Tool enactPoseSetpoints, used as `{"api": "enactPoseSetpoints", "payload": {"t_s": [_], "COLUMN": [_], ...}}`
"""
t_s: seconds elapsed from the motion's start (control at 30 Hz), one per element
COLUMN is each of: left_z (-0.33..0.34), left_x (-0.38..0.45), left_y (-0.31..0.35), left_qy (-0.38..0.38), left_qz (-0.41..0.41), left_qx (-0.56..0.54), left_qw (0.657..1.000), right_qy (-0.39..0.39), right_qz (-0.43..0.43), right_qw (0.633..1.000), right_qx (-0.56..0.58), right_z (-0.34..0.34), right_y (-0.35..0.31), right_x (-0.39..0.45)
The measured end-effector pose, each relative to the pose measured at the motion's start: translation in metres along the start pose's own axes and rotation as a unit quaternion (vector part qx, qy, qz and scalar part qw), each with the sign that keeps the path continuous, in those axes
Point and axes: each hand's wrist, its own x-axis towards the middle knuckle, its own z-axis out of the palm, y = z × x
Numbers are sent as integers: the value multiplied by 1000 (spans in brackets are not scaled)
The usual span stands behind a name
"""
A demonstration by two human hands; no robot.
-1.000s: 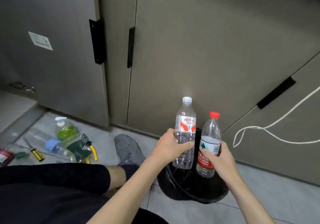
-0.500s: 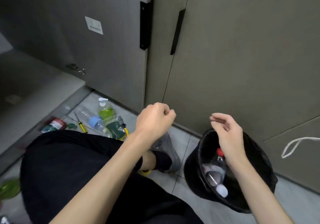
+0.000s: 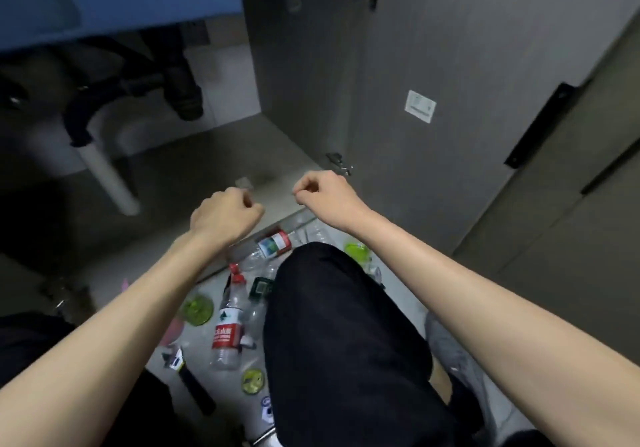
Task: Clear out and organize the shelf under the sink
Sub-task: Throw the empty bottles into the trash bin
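Note:
The shelf under the sink (image 3: 194, 169) lies open ahead, grey and bare, with black drain pipes (image 3: 180, 83) and a white pipe (image 3: 107, 176) at its left. My left hand (image 3: 225, 216) and my right hand (image 3: 323, 193) hover side by side over the shelf's front edge, fingers curled, holding nothing. On the floor below them lie a red-capped water bottle (image 3: 227, 329), a second red-labelled bottle (image 3: 273, 244), several clear plastic bottles and green-lidded items (image 3: 196, 309).
The open cabinet door (image 3: 398, 100) stands at the right, its hinge (image 3: 339, 164) near my right hand. Shut cabinet doors with a black handle (image 3: 540, 124) lie further right. My knee in black shorts (image 3: 346, 335) covers part of the floor clutter.
The two bottles left my hands into the black bin. My view swung left from the bin to the open shelf, and both hands moved over its front edge.

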Motion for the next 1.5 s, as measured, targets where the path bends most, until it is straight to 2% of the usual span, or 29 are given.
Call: {"api": "enactPoseSetpoints", "payload": {"t_s": [0.13, 0.23, 0.3, 0.4, 0.5, 0.57, 0.67, 0.8, 0.9, 1.0, 1.13, 1.3, 1.5], "left_z": [22, 55, 81, 122, 154, 173, 201, 238, 254, 264, 277, 283, 272], "left_x": [8, -5, -18, -36, -52, -58, -71, -83, -75, -64, -55, -50, -52], "left_y": [-75, -111, -128, -145, -154, -157, -164, -170, -171, -173, -175, -170, -164], "left_qy": [-44, -86, -123, -209, -277, -286, -251, -188, -128, -102, -125, -134, -151], "left_qz": [-116, -161, -164, -130, -133, -158, -193, -217, -246, -267, -283, -299, -297], "left_qx": [-63, -130, -89, 9, 11, -19, -50, -87, -125, -143, -184, -191, -211], "left_qw": [990, 975, 975, 969, 951, 945, 947, 954, 953, 947, 933, 925, 919], "right_qy": [-75, -120, -161, -272, -313, -301, -271, -149, -74, -64, -66, -85, -81], "right_qz": [-1, -5, -17, -20, 16, 46, 92, 157, 241, 272, 292, 299, 294], "right_qw": [996, 979, 952, 885, 864, 872, 891, 939, 953, 955, 954, 950, 952], "right_qx": [-57, -166, -261, -376, -393, -383, -353, -268, -168, -96, -25, -2, -23], "right_z": [57, 105, 137, 175, 195, 201, 211, 227, 237, 246, 257, 270, 252], "right_y": [-33, -28, -8, 31, 63, 84, 120, 169, 197, 219, 234, 236, 228], "right_x": [43, 48, 37, 13, 5, 6, 3, -3, 4, 14, 21, 22, 17]}}
